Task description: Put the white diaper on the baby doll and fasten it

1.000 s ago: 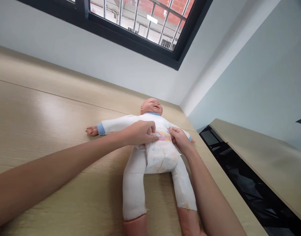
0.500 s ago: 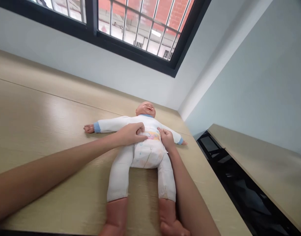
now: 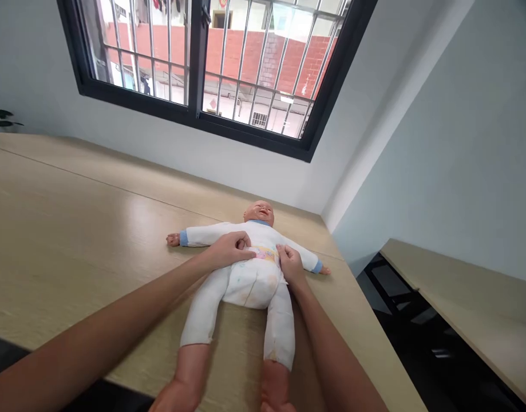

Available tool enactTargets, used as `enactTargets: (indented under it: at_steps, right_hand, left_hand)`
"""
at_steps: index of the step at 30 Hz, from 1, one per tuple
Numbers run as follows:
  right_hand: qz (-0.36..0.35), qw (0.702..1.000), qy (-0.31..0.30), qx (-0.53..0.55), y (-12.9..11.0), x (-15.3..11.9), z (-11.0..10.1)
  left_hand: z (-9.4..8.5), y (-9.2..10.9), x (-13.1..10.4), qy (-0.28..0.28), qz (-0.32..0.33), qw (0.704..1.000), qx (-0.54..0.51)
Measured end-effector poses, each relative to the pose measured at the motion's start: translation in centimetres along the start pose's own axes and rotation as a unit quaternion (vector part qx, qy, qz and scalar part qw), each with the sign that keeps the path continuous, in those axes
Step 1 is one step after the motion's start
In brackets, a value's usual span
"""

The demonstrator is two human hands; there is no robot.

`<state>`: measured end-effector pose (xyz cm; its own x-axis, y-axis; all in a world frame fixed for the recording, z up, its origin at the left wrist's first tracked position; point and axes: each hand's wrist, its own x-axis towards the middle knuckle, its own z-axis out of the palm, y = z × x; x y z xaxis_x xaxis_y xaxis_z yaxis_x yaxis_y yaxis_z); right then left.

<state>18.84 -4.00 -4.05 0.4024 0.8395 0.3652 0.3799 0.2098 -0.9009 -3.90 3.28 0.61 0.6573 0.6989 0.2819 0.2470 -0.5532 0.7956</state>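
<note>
Tabletop (image 3: 91, 246) room L of doll (image 3: 256, 232), gap betw. legs (image 3: 280, 329); L forearm (image 3: 146, 306) across, wall (image 3: 228, 166) beyond head (image 3: 260, 212).

And the view tilts up, bringing in more barred window (image 3: 197, 68), dark plant leaves (image 3: 3, 114), baby doll (image 3: 250, 284) now smaller

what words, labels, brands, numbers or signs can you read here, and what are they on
No text can be read.
Diaper waistband: coloured print, too small and blurred to read.
Round red mark beyond the window: too small to make out.
</note>
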Motion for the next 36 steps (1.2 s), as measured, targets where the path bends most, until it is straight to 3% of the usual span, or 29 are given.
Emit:
enactTargets:
  at_steps: [14, 19, 22, 25, 28, 33, 36]
  right_hand:
    - [0.080, 0.996, 0.003, 0.039, -1.3, -2.3, -0.9]
    - [0.079, 0.996, 0.009, 0.047, -1.6, -2.5, -0.8]
    - [0.087, 0.994, -0.015, 0.058, -1.5, -2.3, -1.0]
    - [0.113, 0.988, -0.079, 0.073, -1.9, -2.6, -1.9]
    - [0.149, 0.971, -0.169, 0.081, -3.0, -3.3, -3.5]
    - [0.189, 0.930, -0.302, 0.091, -4.4, -4.2, -6.0]
    - [0.190, 0.922, -0.326, 0.082, -4.1, -4.0, -6.1]
  left_hand:
    - [0.3, 0.2, -0.2, 0.028, 0.029, 0.999, 0.017]
    - [0.5, 0.3, -0.2, 0.023, 0.092, 0.995, 0.027]
    - [0.5, 0.3, -0.1, 0.000, 0.113, 0.993, 0.045]
    - [0.1, 0.3, -0.2, -0.012, 0.122, 0.991, 0.051]
    - [-1.7, 0.4, -0.4, -0.065, 0.118, 0.990, 0.039]
    - [-6.5, -0.3, -0.9, -0.250, 0.102, 0.962, -0.032]
    - [-7.7, -0.8, -1.2, -0.273, 0.105, 0.956, -0.021]
